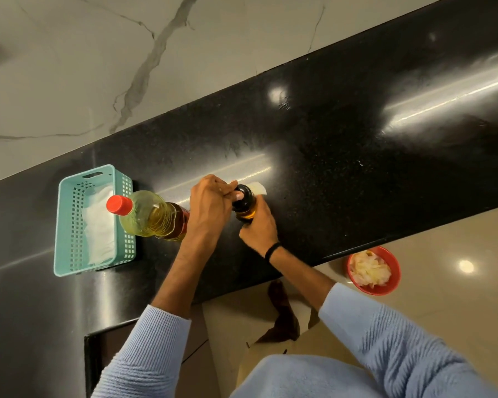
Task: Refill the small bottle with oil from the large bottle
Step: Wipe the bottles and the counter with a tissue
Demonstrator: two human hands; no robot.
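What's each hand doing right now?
Left hand: pinches the cap of the small bottle.
Right hand: grips the small bottle's body.

We find basket (60, 219) at left on counter (328, 168), tissue (98, 225) in it; large bottle (153, 215) just right of basket; small bottle (243, 203) right of that; bowl (391, 259) off counter, lower right.
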